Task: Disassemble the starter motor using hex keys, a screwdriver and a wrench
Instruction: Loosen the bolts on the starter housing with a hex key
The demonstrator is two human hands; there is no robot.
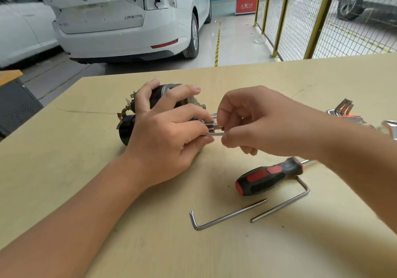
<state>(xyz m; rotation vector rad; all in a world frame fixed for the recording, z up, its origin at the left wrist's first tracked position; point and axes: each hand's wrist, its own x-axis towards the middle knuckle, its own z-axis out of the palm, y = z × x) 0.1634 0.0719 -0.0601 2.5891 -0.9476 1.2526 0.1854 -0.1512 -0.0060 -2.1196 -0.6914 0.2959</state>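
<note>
— Starter motor, black and cylindrical with bare metal parts (150,107): where is it kept?

— It is lain on the pale wooden table (86,191) and is clasped by the left hand (165,135).

— And the right hand (242,120)?

— A thin silver hex key (214,134) is pinched by it at the motor's end. A bolt is probably being loosened; steady turning is needed next. The red-black screwdriver (268,176) is not used.

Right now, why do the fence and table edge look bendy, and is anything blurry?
In the head view, the wide-angle lens bows the yellow fence and the table edge; the hex keys look sharp, the white car softer; soft shadows lie under both forearms.
</note>
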